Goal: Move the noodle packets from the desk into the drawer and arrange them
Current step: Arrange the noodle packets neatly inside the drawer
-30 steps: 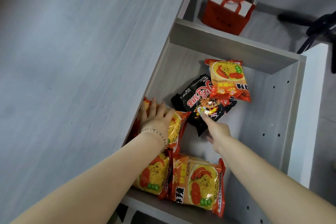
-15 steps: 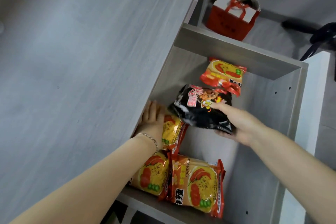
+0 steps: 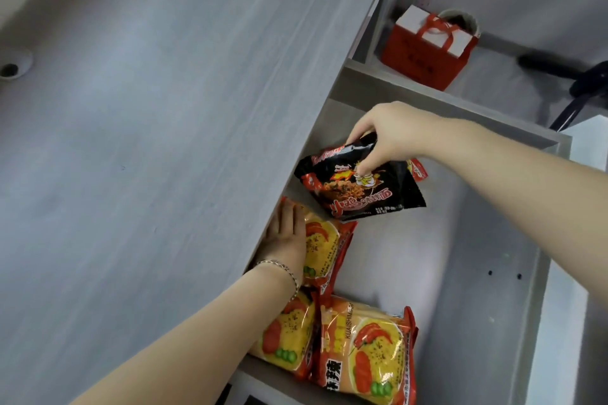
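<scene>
My right hand [image 3: 391, 135] grips the top edge of a black noodle packet [image 3: 358, 184] and holds it tilted at the far end of the open grey drawer [image 3: 477, 273], close to the desk edge. Behind the black packet, only a red corner of an orange packet [image 3: 418, 169] shows. My left hand [image 3: 286, 240] lies flat with fingers together on an orange-yellow packet [image 3: 324, 246] against the drawer's left side. Two more orange-yellow packets [image 3: 365, 352] lie side by side at the near end.
The grey desk top [image 3: 164, 141] fills the left and overhangs the drawer's left side. A red and white gift bag [image 3: 427, 49] stands on the floor beyond the drawer's far wall. A black chair base [image 3: 575, 76] is at the far right.
My right hand has shifted its hold to the black packet's top edge, turned the packet around and carried it further back towards the desk side. It now covers most of the far orange packet. My left hand stays pressed on its packet.
</scene>
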### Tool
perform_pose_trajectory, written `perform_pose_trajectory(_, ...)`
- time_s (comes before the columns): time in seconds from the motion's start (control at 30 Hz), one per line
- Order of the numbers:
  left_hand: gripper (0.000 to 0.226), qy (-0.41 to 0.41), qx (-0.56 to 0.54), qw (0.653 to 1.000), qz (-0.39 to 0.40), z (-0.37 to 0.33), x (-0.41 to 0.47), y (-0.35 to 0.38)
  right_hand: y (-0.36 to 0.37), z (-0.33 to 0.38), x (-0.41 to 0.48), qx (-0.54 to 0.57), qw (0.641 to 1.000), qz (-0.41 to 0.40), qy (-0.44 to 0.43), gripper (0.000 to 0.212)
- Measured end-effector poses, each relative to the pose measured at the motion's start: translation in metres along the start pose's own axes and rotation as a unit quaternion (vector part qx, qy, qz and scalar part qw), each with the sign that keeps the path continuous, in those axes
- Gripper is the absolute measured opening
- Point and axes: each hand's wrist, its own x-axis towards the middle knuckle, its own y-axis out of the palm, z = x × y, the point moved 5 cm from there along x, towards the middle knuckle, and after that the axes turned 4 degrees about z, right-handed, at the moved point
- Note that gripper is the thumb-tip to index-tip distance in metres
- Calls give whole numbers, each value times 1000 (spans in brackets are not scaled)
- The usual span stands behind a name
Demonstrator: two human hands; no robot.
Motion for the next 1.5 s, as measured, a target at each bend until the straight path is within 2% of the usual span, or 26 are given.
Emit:
perform_pose_trajectory(0.1, 120, 14, -18, 1000, 7, 1, -2, -2, 13, 6, 30, 12, 999, 6, -32, 56)
perform_pose_trajectory(0.17, 123, 31, -57, 998, 24, 0, -5, -5, 21, 5, 45, 100, 993, -47, -36, 61)
perform_pose_trajectory(0.23, 114, 30, -150, 988, 21, -2, -8, -13, 31, 1, 55, 204, 973, -110, -11, 69)
perform_pose_trajectory(0.3, 93, 18, -261, 965, -31, -4, -8, -24, 46, 2, 60, 250, 955, -156, 13, 75)
perform_pose_trajectory(0.33, 83, 19, -271, 959, -80, -5, -7, -32, 53, 5, 60, 260, 952, -161, 13, 76)
perform_pose_trajectory(0.4, 69, 36, -198, 961, -191, -13, -6, -47, 62, 7, 60, 329, 930, -162, -15, 77)
perform_pose_trajectory(0.47, 66, 68, -155, 957, -236, -22, 2, -55, 60, -9, 55, 461, 868, -184, -17, 71)
perform_pose_trajectory(0.5, 70, 83, -146, 959, -229, -27, 7, -57, 56, -25, 51, 494, 840, -223, 9, 66)
perform_pose_trajectory(0.53, 75, 95, -137, 962, -215, -31, 13, -59, 52, -42, 45, 486, 828, -274, 56, 60)
perform_pose_trajectory(0.6, 83, 115, -110, 970, -186, -41, 25, -61, 51, -84, 31, 408, 822, -343, 200, 52)
perform_pose_trajectory(0.63, 85, 121, -85, 974, -172, -47, 31, -62, 55, -104, 23, 368, 820, -334, 284, 56)
perform_pose_trajectory(0.7, 91, 114, -49, 982, -145, -57, 41, -63, 74, -133, 20, 353, 824, -226, 381, 78)
perform_pose_trajectory(0.73, 94, 102, -47, 985, -133, -58, 45, -63, 84, -137, 21, 368, 831, -163, 383, 82)
perform_pose_trajectory(0.8, 101, 74, -74, 988, -117, -58, 53, -62, 101, -140, 24, 419, 836, -106, 338, 67)
perform_pose_trajectory(0.87, 105, 43, -109, 987, -109, -57, 57, -60, 113, -140, 23, 472, 826, -101, 292, 44)
perform_pose_trajectory(0.93, 106, 22, -125, 985, -116, -55, 60, -59, 123, -143, 19, 530, 800, -104, 260, 34)
perform_pose_trajectory(1.0, 106, -2, -140, 982, -128, -51, 61, -59, 123, -142, 11, 583, 767, -129, 235, 42)
perform_pose_trajectory(1.07, 104, -32, -144, 981, -130, -49, 62, -60, 116, -143, -9, 615, 730, -185, 235, 40)
perform_pose_trajectory(1.13, 100, -61, -129, 982, -126, -49, 64, -62, 115, -152, -31, 611, 715, -232, 249, 42)
perform_pose_trajectory(1.2, 100, -80, -98, 985, -113, -50, 65, -64, 118, -160, -55, 624, 699, -239, 256, 49)
perform_pose_trajectory(1.27, 100, -86, -71, 989, -93, -52, 64, -65, 128, -162, -78, 646, 682, -221, 261, 47)
perform_pose_trajectory(1.33, 95, -80, -56, 991, -92, -53, 60, -67, 145, -157, -99, 630, 693, -203, 285, 45)
perform_pose_trajectory(1.43, 82, -28, -35, 988, -150, -53, 40, -63, 179, -136, -124, 595, 718, -164, 321, 48)
perform_pose_trajectory(1.5, 83, 9, -27, 982, -185, -48, 21, -52, 202, -118, -130, 590, 730, -107, 329, 43)
